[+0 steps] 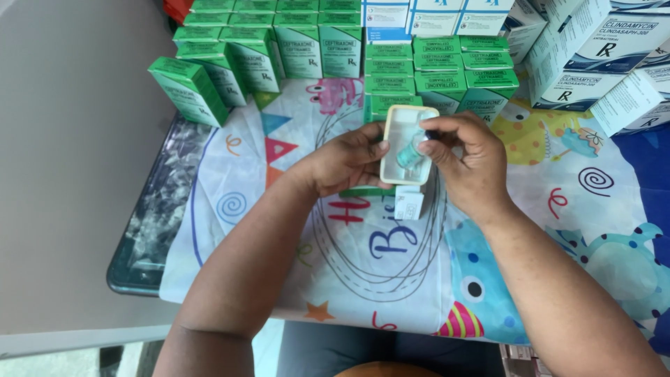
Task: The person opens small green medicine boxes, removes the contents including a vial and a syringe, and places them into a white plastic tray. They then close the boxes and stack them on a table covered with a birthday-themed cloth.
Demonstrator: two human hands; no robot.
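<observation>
My left hand (345, 164) holds a cream plastic tray (399, 143) by its left edge, above the table's middle. My right hand (469, 162) grips a small glass vial with a teal cap (410, 152), pressed into the tray's hollow. A folded white paper leaflet (409, 202) hangs just under the tray. Part of a green box shows beneath my left hand's fingers.
Rows of green medicine boxes (265, 52) stand across the back of the table, more stacked green boxes (440, 80) sit behind the tray. White and blue boxes (593, 56) pile at the back right. A colourful printed cloth (363, 258) covers the dark glass table (150, 223).
</observation>
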